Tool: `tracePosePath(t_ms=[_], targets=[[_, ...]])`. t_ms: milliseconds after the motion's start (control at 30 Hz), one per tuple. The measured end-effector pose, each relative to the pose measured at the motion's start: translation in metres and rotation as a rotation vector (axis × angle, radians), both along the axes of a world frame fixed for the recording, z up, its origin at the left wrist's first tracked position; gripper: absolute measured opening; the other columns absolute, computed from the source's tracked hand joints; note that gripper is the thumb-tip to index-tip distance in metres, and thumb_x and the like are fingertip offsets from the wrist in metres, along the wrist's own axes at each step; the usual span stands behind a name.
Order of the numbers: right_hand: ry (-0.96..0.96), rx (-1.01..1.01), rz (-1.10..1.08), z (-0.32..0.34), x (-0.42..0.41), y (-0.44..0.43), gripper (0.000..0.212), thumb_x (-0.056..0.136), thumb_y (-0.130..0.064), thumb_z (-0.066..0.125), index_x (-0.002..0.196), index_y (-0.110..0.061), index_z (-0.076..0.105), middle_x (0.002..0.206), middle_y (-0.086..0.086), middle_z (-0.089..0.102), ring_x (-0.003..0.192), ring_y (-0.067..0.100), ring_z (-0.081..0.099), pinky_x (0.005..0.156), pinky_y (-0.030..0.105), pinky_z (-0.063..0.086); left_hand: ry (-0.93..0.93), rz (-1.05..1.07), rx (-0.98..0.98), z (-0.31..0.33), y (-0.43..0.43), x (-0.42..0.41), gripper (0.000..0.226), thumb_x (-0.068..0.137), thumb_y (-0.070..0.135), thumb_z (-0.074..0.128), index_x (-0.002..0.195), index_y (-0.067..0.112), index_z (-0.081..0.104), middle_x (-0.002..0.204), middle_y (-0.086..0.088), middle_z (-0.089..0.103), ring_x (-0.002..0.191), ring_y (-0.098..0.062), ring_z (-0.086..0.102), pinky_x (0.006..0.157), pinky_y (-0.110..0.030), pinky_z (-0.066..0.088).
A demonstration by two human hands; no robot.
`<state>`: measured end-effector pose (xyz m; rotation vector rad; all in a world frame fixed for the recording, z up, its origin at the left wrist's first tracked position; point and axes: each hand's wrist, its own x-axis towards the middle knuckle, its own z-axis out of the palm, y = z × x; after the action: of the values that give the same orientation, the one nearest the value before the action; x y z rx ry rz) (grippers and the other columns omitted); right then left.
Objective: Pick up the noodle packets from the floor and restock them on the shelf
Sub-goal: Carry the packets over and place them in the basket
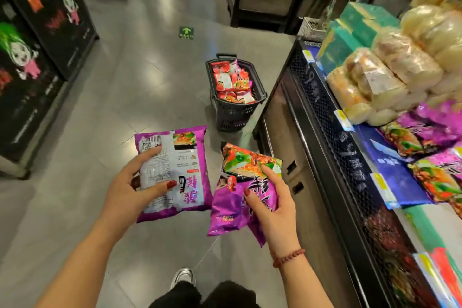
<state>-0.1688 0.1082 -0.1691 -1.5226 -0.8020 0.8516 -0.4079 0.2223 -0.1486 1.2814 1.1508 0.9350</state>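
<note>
- The left hand (132,182) holds a purple noodle packet (175,172), back side up, above the floor (125,82).
- The right hand (272,197) grips more purple packets (240,187) beside the shelf (350,157).
- A black basket (235,110) holds red packets (231,81).

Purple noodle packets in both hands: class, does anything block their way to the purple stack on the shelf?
Nothing visible does. The left hand holds one packet, the right hand a second packet, beside the shelf; only open air separates them from the purple stack. The basket stands farther off.
</note>
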Motion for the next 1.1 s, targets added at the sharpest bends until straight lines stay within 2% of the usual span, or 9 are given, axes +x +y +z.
tracePosePath(t_ms=[133,267,400,500,667,800,967,1100], targets=[[-0.011,-0.020,-0.044,0.001,0.024,0.068,0.054,0.068,-0.039,0.078,0.117,-0.050,0.059,0.130,0.002,0.052,0.114,0.021,0.062,0.084,0.043,0.059,-0.002,-0.009,-0.002,0.002,0.069,0.024,0.064,0.067,0.011,0.082,0.099,0.064,0.062,0.122,0.005,0.062,0.101,-0.018,0.065,0.064,-0.025,0.060],[0.008,-0.034,-0.048,-0.009,0.063,0.144,0.053,0.068,-0.035,0.077,0.115,-0.052,0.059,0.130,0.002,0.052,0.114,0.020,0.062,0.083,0.043,0.059,0.012,-0.007,0.003,-0.007,0.140,0.057,0.065,0.068,0.009,0.082,0.099,0.063,0.063,0.127,0.000,0.061,0.105,-0.022,0.063,0.067,-0.025,0.061],[-0.001,-0.027,-0.039,-0.020,0.113,0.229,0.052,0.073,-0.028,0.078,0.116,-0.051,0.059,0.128,-0.001,0.053,0.110,0.014,0.062,0.084,0.039,0.059,0.014,0.002,-0.012,-0.018,0.218,0.101,0.064,0.070,0.004,0.081,0.110,0.050,0.062,0.123,0.006,0.062,0.104,-0.018,0.063,0.065,-0.021,0.059],[-0.041,-0.017,-0.039,-0.024,0.153,0.291,0.054,0.079,-0.017,0.079,0.117,-0.050,0.060,0.129,-0.004,0.054,0.116,0.012,0.058,0.092,0.042,0.055,0.029,-0.014,-0.017,-0.021,0.279,0.140,0.066,0.068,0.007,0.083,0.106,0.057,0.064,0.121,0.010,0.063,0.104,-0.016,0.064,0.064,-0.017,0.057],[-0.092,-0.055,-0.011,-0.021,0.204,0.380,0.054,0.080,-0.017,0.078,0.120,-0.047,0.059,0.127,-0.007,0.055,0.119,0.013,0.055,0.101,0.049,0.048,0.062,-0.033,-0.029,-0.025,0.369,0.198,0.068,0.069,0.011,0.084,0.103,0.065,0.060,0.125,0.016,0.059,0.106,-0.014,0.061,0.068,-0.022,0.059],[-0.150,-0.084,-0.022,-0.021,0.232,0.436,0.055,0.081,-0.015,0.077,0.121,-0.046,0.057,0.126,-0.011,0.053,0.119,0.002,0.052,0.105,0.045,0.045,0.073,-0.064,-0.097,-0.036,0.430,0.232,0.069,0.066,0.009,0.086,0.106,0.061,0.062,0.121,0.013,0.063,0.107,-0.015,0.063,0.078,-0.032,0.060],[-0.190,-0.147,-0.059,-0.037,0.266,0.506,0.057,0.080,-0.014,0.077,0.120,-0.049,0.055,0.119,-0.010,0.052,0.107,-0.012,0.051,0.103,0.042,0.045,0.077,-0.130,-0.169,-0.062,0.513,0.270,0.068,0.070,0.001,0.083,0.113,0.050,0.062,0.117,0.006,0.065,0.102,-0.018,0.066,0.068,-0.031,0.061],[-0.165,-0.194,-0.107,-0.053,0.291,0.557,0.057,0.080,-0.020,0.077,0.117,-0.058,0.055,0.123,-0.011,0.050,0.114,0.003,0.054,0.099,0.047,0.049,0.059,-0.163,-0.245,-0.084,0.578,0.298,0.067,0.071,-0.004,0.080,0.116,0.043,0.062,0.116,0.000,0.067,0.101,-0.020,0.067,0.066,-0.029,0.060]])
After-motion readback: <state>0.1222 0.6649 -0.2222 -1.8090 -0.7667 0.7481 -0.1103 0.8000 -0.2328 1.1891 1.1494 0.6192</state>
